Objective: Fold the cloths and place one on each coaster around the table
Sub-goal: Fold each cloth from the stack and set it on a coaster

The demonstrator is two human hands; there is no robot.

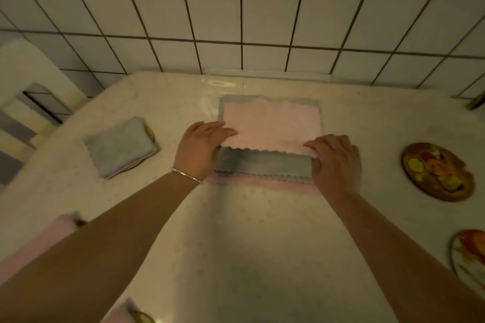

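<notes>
A pink-and-grey cloth (270,126) lies at the far middle of the table, its near part turned back so the pink side faces up over a grey band (265,165). My left hand (202,148) grips the folded edge at its left end. My right hand (334,160) pinches the same edge at its right end. A folded grey cloth (119,148) rests on a coaster (149,132) at the left. A bare round patterned coaster (437,172) lies at the right, another coaster (469,257) below it at the frame edge.
A pink folded cloth (36,246) sits at the near left edge, and a further coaster (143,317) peeks in at the bottom. A white tiled wall (241,21) rises behind the table (249,244). A pale chair back (29,71) stands at the far left.
</notes>
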